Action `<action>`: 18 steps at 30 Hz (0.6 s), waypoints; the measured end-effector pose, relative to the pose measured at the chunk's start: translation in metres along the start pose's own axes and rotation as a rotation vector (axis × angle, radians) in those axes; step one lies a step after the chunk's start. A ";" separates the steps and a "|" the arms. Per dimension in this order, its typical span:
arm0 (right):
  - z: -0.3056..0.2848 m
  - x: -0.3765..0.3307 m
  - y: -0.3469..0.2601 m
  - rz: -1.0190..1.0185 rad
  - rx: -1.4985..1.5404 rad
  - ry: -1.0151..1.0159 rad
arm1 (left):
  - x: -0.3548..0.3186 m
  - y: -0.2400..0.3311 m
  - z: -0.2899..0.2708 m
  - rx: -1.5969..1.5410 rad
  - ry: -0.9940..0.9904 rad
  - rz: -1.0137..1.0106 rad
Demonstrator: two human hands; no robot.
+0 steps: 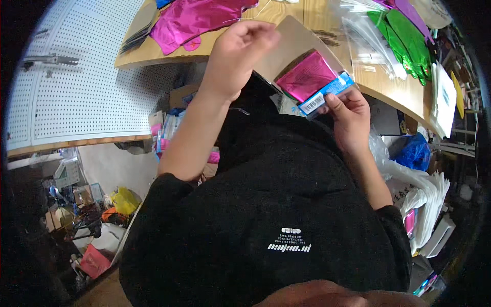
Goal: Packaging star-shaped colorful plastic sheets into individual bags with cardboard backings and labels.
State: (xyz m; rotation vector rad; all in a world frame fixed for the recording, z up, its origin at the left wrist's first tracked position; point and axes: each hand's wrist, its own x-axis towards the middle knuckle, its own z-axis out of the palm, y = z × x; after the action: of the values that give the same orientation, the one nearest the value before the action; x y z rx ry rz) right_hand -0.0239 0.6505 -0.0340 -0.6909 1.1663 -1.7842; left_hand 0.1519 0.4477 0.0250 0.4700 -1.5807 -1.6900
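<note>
My right hand (351, 116) pinches the lower right corner of a flat clear packet. Inside it are a folded pink foil piece (306, 77), a brown cardboard backing (290, 43) and a blue label strip (327, 93) with a barcode. The packet is held tilted at the table's front edge. My left hand (239, 53) is raised beside the packet's upper left edge, its fingers curled in and the thumb tip slightly blurred. Whether anything is between those fingers is hidden.
On the wooden table (394, 94) lie pink foil pieces (189, 23), green foil pieces (401, 43), clear bags (371, 46) and dark cards (139, 38). A white perforated board (92, 82) stands at left. Bags (422, 199) and clutter (97, 220) crowd both sides below.
</note>
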 end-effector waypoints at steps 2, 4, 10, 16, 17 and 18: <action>0.001 -0.001 -0.002 0.006 -0.083 -0.015 | 0.003 0.003 0.000 0.125 0.017 0.041; -0.001 -0.002 -0.002 0.002 -0.097 -0.005 | 0.005 0.005 -0.001 0.264 -0.017 -0.002; -0.008 -0.009 -0.002 0.031 -0.133 0.057 | -0.005 0.010 0.000 0.114 0.002 -0.173; -0.018 -0.009 0.001 0.055 -0.208 0.074 | -0.012 0.002 -0.008 0.172 -0.033 -0.211; -0.019 -0.010 0.002 0.041 -0.237 0.059 | -0.013 0.001 -0.008 0.172 -0.034 -0.212; -0.017 -0.010 0.001 0.043 -0.236 0.056 | -0.014 0.001 -0.009 0.171 -0.034 -0.220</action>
State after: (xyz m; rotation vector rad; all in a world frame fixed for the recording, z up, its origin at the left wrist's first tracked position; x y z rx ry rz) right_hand -0.0331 0.6667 -0.0415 -0.7501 1.4348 -1.6552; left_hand 0.1675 0.4520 0.0213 0.7286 -1.7602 -1.7383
